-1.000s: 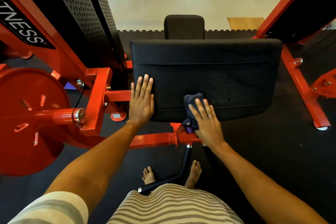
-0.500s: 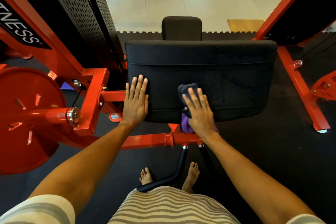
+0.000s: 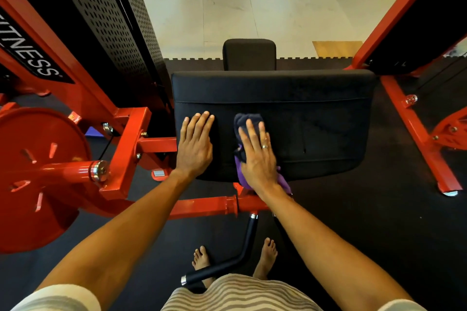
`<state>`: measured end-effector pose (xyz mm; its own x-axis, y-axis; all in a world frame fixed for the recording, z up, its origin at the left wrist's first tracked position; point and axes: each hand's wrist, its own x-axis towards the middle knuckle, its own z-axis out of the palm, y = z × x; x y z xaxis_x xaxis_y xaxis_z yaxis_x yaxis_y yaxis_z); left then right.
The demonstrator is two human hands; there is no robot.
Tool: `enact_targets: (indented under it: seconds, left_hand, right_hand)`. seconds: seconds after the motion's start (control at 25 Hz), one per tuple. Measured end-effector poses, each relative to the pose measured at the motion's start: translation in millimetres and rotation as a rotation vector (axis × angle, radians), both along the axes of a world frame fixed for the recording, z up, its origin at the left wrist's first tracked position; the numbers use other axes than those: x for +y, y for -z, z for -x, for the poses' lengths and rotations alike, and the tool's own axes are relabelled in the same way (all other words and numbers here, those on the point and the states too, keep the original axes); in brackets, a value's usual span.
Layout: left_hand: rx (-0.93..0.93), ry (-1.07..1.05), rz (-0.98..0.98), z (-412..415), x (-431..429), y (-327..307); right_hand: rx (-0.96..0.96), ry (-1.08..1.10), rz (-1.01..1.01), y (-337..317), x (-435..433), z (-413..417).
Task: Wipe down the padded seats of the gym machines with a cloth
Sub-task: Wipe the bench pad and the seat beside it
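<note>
far left: red weight plate (image 3: 38, 179) on a red axle with a chrome collar (image 3: 99, 170). above it, a red frame beam with a black label (image 3: 27, 53), white letters reading "itness", start cut off. next right: black perforated shroud (image 3: 106, 20), standing tall beside the seat's left edge.

left hand (image 3: 195, 145): flat, palm down on the near-left part of the padded seat (image 3: 316, 129), fingers straight and close together, grasping nothing.

cloth (image 3: 246, 122): dark blue/purple, bunched, lying on the seat just right of the left hand, not touching it. far end sticks out past the fingertips, near end hangs over the seat's front edge under the wrist.

right hand (image 3: 257, 156): palm down on top of the cloth, fingers extended, pressing it onto the seat, not curled round it. ring (image 3: 264, 146) on one finger.

the seat is wide, black, with stitched seams; its right half is uncovered. small black pad (image 3: 249, 54) behind its far edge, centred.

below the seat: red crossbar (image 3: 202, 206), black bent lever (image 3: 227, 265) with chrome ends running down from it between two bare feet (image 3: 201, 257) on the black floor mat (image 3: 366, 222). striped shirt (image 3: 240, 293) at bottom edge.

right: red frame legs (image 3: 417, 131) bolted on the mat. pale tiled floor (image 3: 227, 7) beyond.
</note>
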<state>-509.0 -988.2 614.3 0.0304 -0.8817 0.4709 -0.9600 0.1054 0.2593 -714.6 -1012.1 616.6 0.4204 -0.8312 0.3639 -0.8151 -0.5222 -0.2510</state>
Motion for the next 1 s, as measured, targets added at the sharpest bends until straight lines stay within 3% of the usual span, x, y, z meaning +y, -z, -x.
enact_targets:
  seconds: [0.2, 0.36, 0.48, 0.64, 0.76, 0.88, 1.0]
  left_hand:
    - [0.002, 0.014, -0.035, 21.6, -38.6, -21.7]
    - [-0.077, -0.035, -0.051, 28.6, -45.6, -16.6]
    - [-0.094, -0.041, -0.050, 29.5, -46.8, -15.7]
    - [-0.105, -0.047, -0.048, 27.5, -46.3, -14.7]
    - [-0.106, -0.043, -0.060, 29.3, -46.5, -13.9]
    - [-0.092, -0.053, -0.061, 30.7, -49.5, -17.6]
    - [-0.076, -0.054, -0.058, 32.9, -50.5, -20.6]
  right_hand:
    - [0.021, 0.082, 0.005, 1.9, -13.1, 60.6]
    - [-0.097, 0.272, -0.077, -41.6, -61.4, 32.3]
    - [-0.046, 0.211, -0.075, -50.7, -64.7, 10.8]
    - [0.076, 0.042, 0.012, -26.4, -48.7, 50.4]
    - [0.036, 0.176, -0.049, -29.2, -57.5, 80.4]
    - [-0.089, 0.332, -0.132, -60.6, -85.8, 55.9]
    - [-0.091, 0.286, -0.133, -78.1, -95.8, 15.1]
